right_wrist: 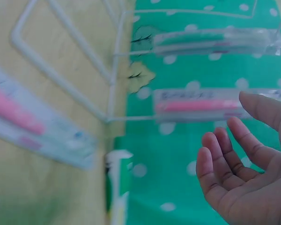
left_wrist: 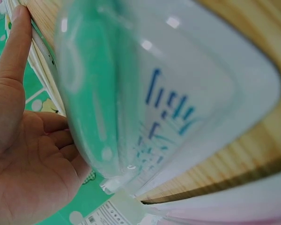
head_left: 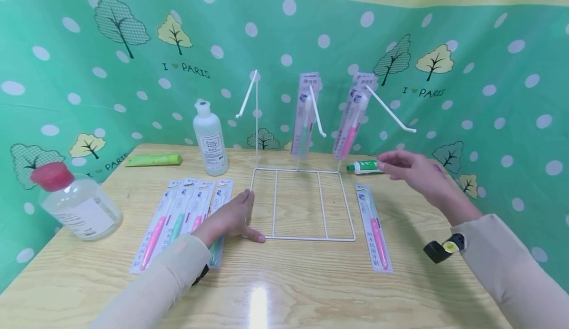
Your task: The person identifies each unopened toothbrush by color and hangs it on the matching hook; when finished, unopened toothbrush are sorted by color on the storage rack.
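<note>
A white wire rack (head_left: 311,239) with three hooks stands on the table. At its left front corner my left hand (head_left: 235,218) rests against the frame, fingers extended along the left bar and thumb on the front bar. Packaged toothbrushes hang on the middle hook, the front pack with a green handle (head_left: 306,116), and on the right hook, the front pack with a pink handle (head_left: 353,121). My right hand (head_left: 411,171) hovers right of the rack, fingers loosely bent around nothing. One pink packaged toothbrush (head_left: 377,235) lies right of the rack. Several more packs (head_left: 155,235) lie partly under my left forearm.
A green-and-white toothpaste tube (head_left: 366,167) lies behind the right hand. At the back left are a clear pump-less bottle (head_left: 211,143) and a lime-green tube (head_left: 153,160). A red-capped bottle (head_left: 84,213) stands at the left edge. A polka-dot cloth (head_left: 284,37) hangs behind.
</note>
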Demonstrator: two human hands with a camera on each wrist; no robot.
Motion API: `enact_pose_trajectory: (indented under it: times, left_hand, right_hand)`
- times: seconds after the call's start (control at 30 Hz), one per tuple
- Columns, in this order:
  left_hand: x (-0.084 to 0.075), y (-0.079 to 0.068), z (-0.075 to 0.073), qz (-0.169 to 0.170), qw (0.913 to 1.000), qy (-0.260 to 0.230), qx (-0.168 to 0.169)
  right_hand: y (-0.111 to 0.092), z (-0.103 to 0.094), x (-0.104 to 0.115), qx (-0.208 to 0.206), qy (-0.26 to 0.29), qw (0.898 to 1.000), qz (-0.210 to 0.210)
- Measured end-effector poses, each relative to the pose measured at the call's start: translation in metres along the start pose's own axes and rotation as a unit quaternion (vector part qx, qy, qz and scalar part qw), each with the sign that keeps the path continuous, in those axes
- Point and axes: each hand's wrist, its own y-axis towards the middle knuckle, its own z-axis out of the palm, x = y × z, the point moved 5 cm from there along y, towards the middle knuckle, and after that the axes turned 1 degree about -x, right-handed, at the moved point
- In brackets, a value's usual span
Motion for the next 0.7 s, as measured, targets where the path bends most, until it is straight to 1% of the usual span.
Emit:
enact_pose_trajectory:
  times: [0.13, 0.27, 0.4, 0.5, 0.6, 0.7]
  left_hand:
    - [0.000, 0.000, 0.000, 0.002, 1.0000, 0.002, 0.001]
    - [0.001, 0.001, 0.001, 0.002, 1.0000, 0.000, -0.002]
    - [0.001, 0.001, 0.001, 0.000, 1.0000, -0.003, -0.002]
    - [0.002, 0.001, 0.001, 0.000, 1.0000, -0.003, -0.001]
    - [0.002, 0.002, 0.002, 0.003, 1.0000, -0.003, -0.003]
    - [0.003, 0.002, 0.003, 0.007, 1.0000, -0.003, -0.005]
  right_hand:
    - [-0.009, 0.007, -0.027, 0.007, -0.005, 1.000, -0.002]
    - [-0.016, 0.019, -0.050, 0.013, -0.010, 1.000, 0.014]
    - [-0.018, 0.032, -0.070, 0.025, -0.010, 0.999, 0.045]
    - [-0.017, 0.042, -0.084, 0.025, -0.022, 0.997, 0.072]
    - [-0.016, 0.050, -0.093, 0.022, -0.049, 0.993, 0.104]
    - [-0.015, 0.056, -0.097, 0.017, -0.084, 0.987, 0.135]
